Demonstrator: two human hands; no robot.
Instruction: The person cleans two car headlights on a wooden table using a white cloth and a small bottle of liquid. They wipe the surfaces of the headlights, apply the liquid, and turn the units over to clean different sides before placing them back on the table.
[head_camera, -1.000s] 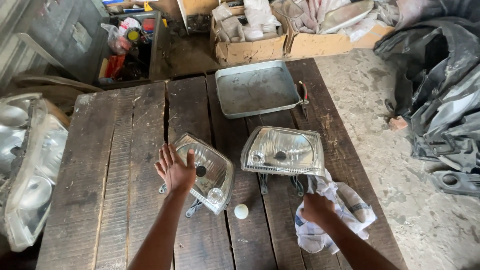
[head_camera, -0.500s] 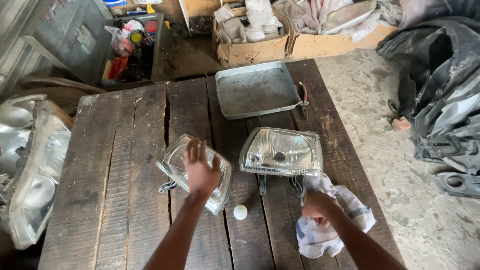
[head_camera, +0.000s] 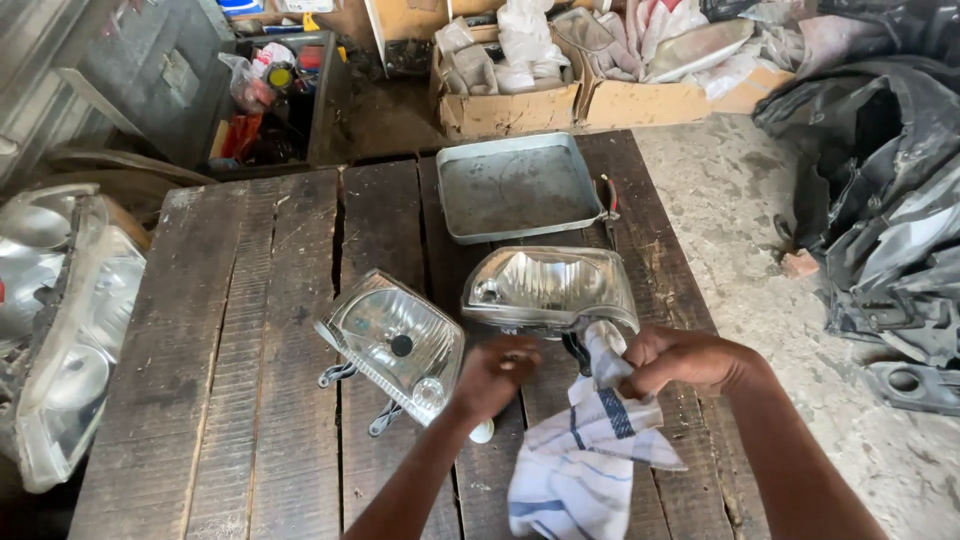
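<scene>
Right hand (head_camera: 675, 360): clamped on striped cloth (head_camera: 585, 450), at headlight (head_camera: 550, 288) five o'clock.
Left hand (head_camera: 497, 375): fingers curled, contents hidden.
Progress: wiping looks barely begun; second headlight (head_camera: 395, 345) untouched.

Both bare forearms rise from the bottom edge of the frame toward its centre. The left hand (head_camera: 497, 376), just left of centre, curls knuckles-up into a loose fist; whether it grips anything cannot be told. The right hand (head_camera: 677, 360), right of centre, is bunched tight, fingers folded inward, wrist bent left.
</scene>
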